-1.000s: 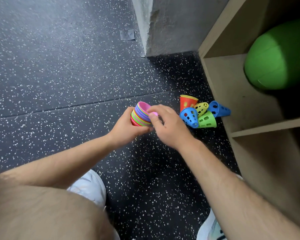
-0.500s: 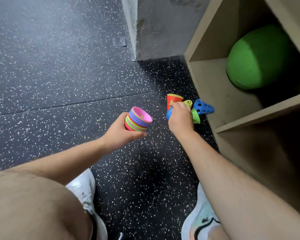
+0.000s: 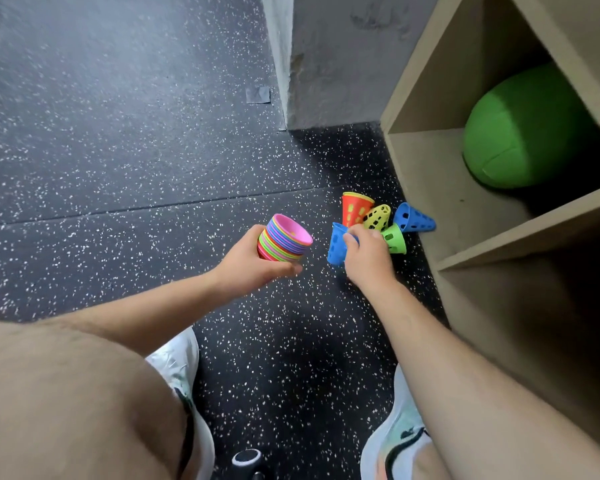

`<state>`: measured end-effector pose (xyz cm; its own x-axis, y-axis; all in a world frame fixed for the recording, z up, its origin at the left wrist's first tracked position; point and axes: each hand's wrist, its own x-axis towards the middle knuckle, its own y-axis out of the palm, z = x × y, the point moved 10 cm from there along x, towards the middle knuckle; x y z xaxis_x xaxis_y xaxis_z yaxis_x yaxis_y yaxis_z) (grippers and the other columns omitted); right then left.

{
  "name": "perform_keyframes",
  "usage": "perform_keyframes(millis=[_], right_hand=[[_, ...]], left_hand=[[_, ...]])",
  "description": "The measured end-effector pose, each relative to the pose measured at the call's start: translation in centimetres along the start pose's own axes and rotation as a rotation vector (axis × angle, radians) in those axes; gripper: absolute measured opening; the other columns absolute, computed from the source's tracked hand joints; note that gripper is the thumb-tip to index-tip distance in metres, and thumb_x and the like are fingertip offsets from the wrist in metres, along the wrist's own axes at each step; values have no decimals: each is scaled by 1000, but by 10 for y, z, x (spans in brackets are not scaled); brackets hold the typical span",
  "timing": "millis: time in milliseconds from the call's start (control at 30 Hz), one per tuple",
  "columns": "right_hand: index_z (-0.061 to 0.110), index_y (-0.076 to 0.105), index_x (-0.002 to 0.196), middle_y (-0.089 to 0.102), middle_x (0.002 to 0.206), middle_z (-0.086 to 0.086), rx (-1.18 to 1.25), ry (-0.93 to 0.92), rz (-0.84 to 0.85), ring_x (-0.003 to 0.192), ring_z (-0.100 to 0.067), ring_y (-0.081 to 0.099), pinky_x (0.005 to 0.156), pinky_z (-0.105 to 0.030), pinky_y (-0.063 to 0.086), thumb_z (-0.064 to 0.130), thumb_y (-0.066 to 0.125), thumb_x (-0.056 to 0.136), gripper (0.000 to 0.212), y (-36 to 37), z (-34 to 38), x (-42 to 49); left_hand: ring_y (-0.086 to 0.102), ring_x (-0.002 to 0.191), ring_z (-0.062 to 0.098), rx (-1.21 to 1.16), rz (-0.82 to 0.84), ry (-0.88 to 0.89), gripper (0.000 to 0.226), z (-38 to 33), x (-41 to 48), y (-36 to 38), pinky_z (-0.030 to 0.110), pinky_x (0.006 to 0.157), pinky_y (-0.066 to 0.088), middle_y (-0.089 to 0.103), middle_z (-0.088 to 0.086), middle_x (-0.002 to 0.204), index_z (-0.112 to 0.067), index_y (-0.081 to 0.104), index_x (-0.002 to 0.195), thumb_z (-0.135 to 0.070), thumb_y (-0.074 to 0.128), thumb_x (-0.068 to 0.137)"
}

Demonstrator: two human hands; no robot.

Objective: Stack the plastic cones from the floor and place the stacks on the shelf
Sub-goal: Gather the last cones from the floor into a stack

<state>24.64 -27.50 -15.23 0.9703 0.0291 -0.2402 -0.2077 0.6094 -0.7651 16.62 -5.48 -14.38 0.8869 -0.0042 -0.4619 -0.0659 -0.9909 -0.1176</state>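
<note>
My left hand grips a stack of several nested plastic cones, pink rim on top, held above the speckled floor. My right hand pinches a blue perforated cone by its rim, just right of the stack. Behind it on the floor lie an orange cone, a yellow cone, a green cone and another blue cone, clustered beside the wooden shelf.
A green ball fills the back of the shelf's upper compartment. A grey wall corner stands behind the cones. My white shoes are planted on the dark floor below my arms.
My right hand left the stack, reached to the cone cluster and took hold of the blue cone, lifting it toward the stack. My left hand keeps holding the stack.
</note>
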Motion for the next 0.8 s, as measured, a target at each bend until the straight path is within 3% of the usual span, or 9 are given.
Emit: perform_keyframes(millis=[100, 233, 367, 500, 600, 700, 800], right_hand=[[19, 60, 96, 58, 102, -1, 245, -91, -141, 88, -16, 53, 73, -26, 34, 25, 43, 104, 19, -26, 25, -8], [17, 63, 106, 62, 99, 1, 387, -244, -278, 88, -11, 50, 77, -23, 37, 24, 46, 104, 19, -49, 63, -20], [15, 64, 106, 58, 94, 5, 333, -355, -126, 90, -11, 50, 80, -26, 40, 23, 49, 103, 17, -34, 89, -37], [27, 61, 103, 63, 100, 3, 348, -321, 34, 98, -17, 55, 84, -34, 46, 39, 42, 100, 23, -7, 77, -42], [33, 61, 113, 65, 110, 4, 392, -274, 86, 108, -15, 58, 95, -40, 49, 44, 39, 99, 28, 1, 62, -36], [29, 62, 117, 65, 114, 4, 382, -211, 11, 109, -15, 58, 97, -39, 48, 40, 42, 101, 28, -8, 39, -28], [21, 63, 116, 64, 114, 5, 263, -144, -150, 110, -17, 53, 97, -39, 46, 28, 47, 102, 23, -29, 10, -20]], left_hand=[[50, 52, 11, -4, -16, 2, 64, -2, -5, -1, 27, 46, 39, 60, 1, 76, -20, 52, 111, -30, 92, 62], [45, 51, 16, -21, -30, 45, 44, -14, -12, 5, 26, 43, 35, 57, 6, 70, -16, 53, 101, -12, 90, 76], [51, 50, 2, 23, -86, 49, 52, -12, -8, 8, 21, 46, 42, 61, -1, 77, -17, 52, 109, -11, 90, 75], [51, 49, 4, 14, -69, 56, 60, -8, 2, 16, 20, 44, 41, 61, 1, 73, -8, 53, 112, -19, 93, 69], [49, 49, 6, 7, -30, 51, 66, 1, 12, 28, 23, 44, 40, 59, -1, 68, -5, 55, 109, -30, 94, 62], [52, 51, 2, 17, -24, 30, 57, 9, 26, 38, 19, 45, 41, 62, -1, 74, -13, 53, 109, -19, 95, 71], [55, 55, 5, 31, 21, 30, 59, 11, 44, 55, 22, 49, 44, 65, 2, 79, -15, 53, 112, -23, 95, 71]])
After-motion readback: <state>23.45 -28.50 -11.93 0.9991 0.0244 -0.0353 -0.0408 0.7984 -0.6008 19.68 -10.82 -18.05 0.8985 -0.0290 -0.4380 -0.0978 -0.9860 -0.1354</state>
